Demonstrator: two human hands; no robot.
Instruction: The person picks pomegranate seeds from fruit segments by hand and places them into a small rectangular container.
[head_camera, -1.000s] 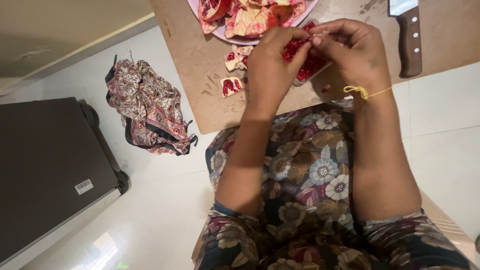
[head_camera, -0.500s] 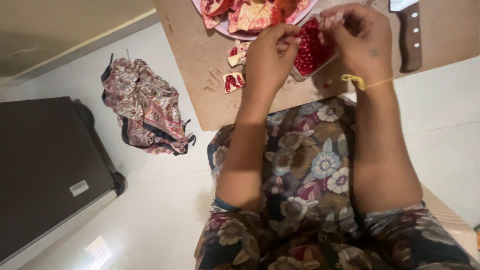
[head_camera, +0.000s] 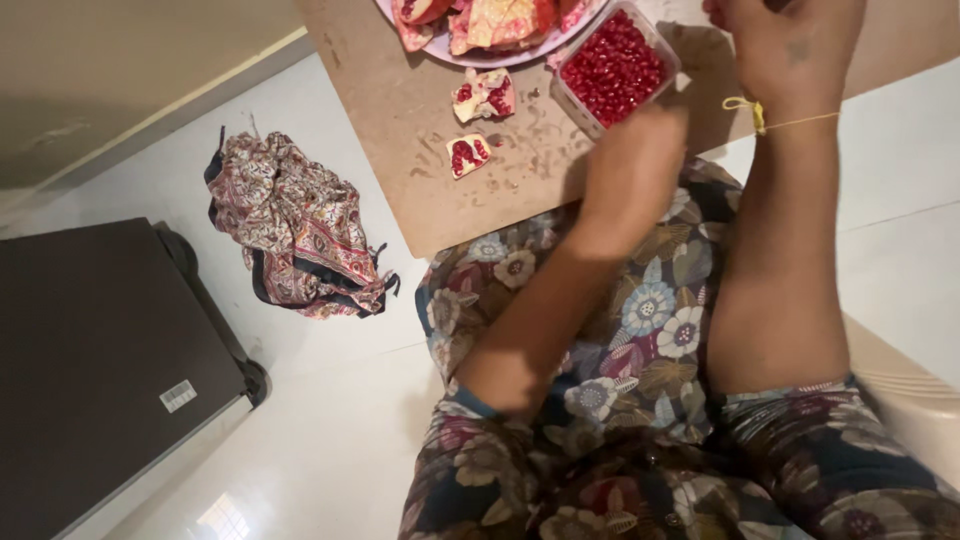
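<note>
Both hands now off the seed tub (head_camera: 615, 68): left hand (head_camera: 640, 150) blurred, right hand (head_camera: 790, 40) cropped, fingers' grip unreadable.

Clear plastic tub (head_camera: 615, 70), rectangular with rounded corners, filled nearly to the rim with loose red pomegranate seeds (head_camera: 612, 66). It sits upright and askew on the tan board, just beside the plate of peels. Two broken peel pieces (head_camera: 483, 96) with seeds attached lie on the board nearby.
</note>
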